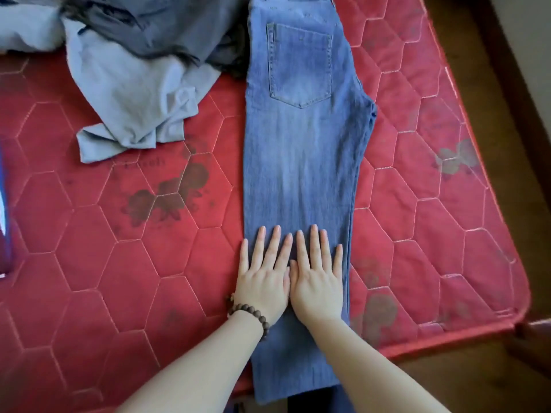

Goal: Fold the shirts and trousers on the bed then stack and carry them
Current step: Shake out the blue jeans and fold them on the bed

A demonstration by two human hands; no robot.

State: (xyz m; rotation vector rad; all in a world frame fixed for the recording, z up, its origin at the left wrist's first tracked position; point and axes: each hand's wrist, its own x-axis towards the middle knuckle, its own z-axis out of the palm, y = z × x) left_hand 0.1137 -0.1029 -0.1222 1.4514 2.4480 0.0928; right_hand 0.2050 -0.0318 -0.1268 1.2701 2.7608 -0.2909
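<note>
Two flat, straight-fingered hands, left (262, 281) and right (317, 283), on one jeans (301, 162); two crumpled shirts (134, 84).

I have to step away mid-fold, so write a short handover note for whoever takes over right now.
Left hand and right hand: both flat, fingers straight, pressing side by side on the lower legs of the jeans.
Jeans: folded lengthwise, back pocket up, lying along the red mattress, hems hanging over the near edge.
Light blue shirt and dark grey garment: crumpled in a heap at the far left, unfolded.
Done: lengthwise fold.
Left: fold jeans across, fold the heap, stack, carry.
</note>
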